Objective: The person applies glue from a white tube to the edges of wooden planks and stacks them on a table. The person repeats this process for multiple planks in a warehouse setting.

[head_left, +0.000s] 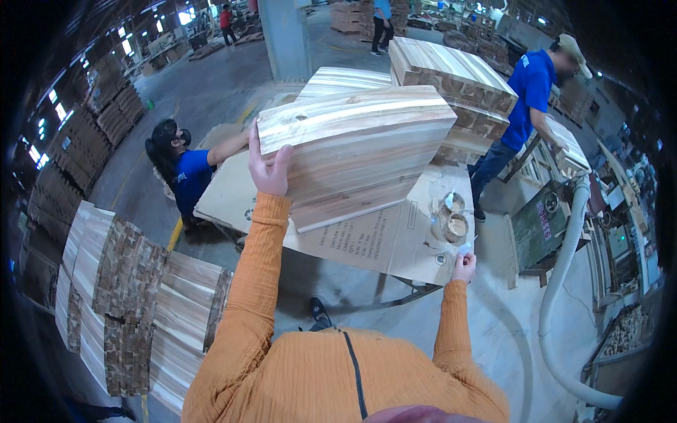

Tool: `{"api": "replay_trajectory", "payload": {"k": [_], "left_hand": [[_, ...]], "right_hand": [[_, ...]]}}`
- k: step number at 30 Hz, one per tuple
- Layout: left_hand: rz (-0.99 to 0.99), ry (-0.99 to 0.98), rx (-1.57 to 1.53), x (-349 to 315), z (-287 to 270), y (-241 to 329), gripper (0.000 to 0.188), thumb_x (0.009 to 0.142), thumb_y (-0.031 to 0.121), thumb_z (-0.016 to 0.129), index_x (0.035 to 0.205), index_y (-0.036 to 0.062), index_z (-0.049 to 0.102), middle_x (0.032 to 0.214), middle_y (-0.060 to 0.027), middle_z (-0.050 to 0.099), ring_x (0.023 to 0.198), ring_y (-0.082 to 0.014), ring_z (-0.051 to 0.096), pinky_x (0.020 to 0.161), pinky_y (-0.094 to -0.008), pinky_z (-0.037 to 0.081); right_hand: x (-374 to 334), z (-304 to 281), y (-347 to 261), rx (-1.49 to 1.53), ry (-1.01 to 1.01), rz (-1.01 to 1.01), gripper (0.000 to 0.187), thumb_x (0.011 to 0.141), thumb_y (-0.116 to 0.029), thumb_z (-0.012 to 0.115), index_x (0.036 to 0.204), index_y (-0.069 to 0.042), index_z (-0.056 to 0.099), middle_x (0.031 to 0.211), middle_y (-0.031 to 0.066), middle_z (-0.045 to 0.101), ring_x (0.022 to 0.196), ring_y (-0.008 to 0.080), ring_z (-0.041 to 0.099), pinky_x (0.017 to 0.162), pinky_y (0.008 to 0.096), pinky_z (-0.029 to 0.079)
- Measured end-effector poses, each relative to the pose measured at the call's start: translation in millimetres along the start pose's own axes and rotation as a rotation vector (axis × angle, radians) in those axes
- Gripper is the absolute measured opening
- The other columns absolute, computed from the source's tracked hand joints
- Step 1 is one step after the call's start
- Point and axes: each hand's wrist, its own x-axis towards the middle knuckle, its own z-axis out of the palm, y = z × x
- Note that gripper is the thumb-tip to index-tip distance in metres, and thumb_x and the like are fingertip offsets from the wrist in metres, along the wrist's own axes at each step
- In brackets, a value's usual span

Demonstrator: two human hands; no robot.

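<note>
My left hand (269, 166) is closed on the left edge of a wooden board (352, 169) made of glued strips, with the thumb on the front face. The board is tilted up over the cardboard-covered table (338, 247); its top edge shows a dark knot. Lower at the right, my right hand (463, 268) pinches a small pale scraper (464, 249) at the table's corner. Just beyond that hand are two round containers with brown paste, a nearer one (458, 226) and a farther one (452, 204). A second small pale piece (449, 199) sticks out of the farther container.
More boards (451, 70) are stacked at the table's back right. A person in blue (190, 173) reaches onto the table from the left; another person (529, 92) handles wood at right. Board stacks (127, 282) stand at my left, a machine (546, 225) and pale hose (557, 282) at right.
</note>
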Motion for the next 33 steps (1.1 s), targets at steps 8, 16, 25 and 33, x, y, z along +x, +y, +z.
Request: {"api": "replay_trajectory", "payload": {"k": [8,16,25,33], "left_hand": [[0.033,-0.004,-0.046,-12,2,10,0.075,0.073,0.012,0.061,0.138,-0.0053,0.028,0.132,-0.0187,0.043,0.118,-0.0236,0.046,0.099,-0.0319,0.037],[0.042,0.009,-0.054,-20,1,18,0.078,0.071,0.014,0.064,0.137,-0.0052,0.029,0.129,-0.0189,0.045,0.116,-0.0237,0.047,0.099,-0.0320,0.037],[0.040,0.011,-0.004,-17,1,20,0.083,0.071,0.021,0.070,0.137,-0.0058,0.028,0.124,-0.0190,0.050,0.113,-0.0238,0.051,0.096,-0.0316,0.040],[0.048,0.008,0.007,-17,-2,14,0.086,0.071,0.027,0.072,0.137,-0.0061,0.028,0.126,-0.0205,0.049,0.115,-0.0252,0.050,0.097,-0.0327,0.040]], "right_hand": [[-12,7,-10,-0.409,0.073,-0.152,0.022,0.072,-0.025,0.066,0.085,-0.008,0.060,0.084,0.0075,0.059,0.086,0.0284,0.053,0.077,0.0437,0.042],[-14,6,-6,-0.550,0.037,-0.213,0.026,0.070,-0.019,0.065,0.088,-0.003,0.056,0.099,0.0128,0.054,0.097,0.0337,0.048,0.083,0.0457,0.040],[-12,-2,1,-0.372,0.013,-0.196,0.029,0.068,-0.015,0.061,0.093,-0.001,0.056,0.097,0.0142,0.056,0.095,0.0334,0.050,0.084,0.0449,0.040],[-2,-12,-7,0.029,0.152,-0.206,0.027,0.073,-0.005,0.046,0.096,0.001,0.058,0.093,0.0137,0.056,0.088,0.0264,0.053,0.082,0.0372,0.043]]}}
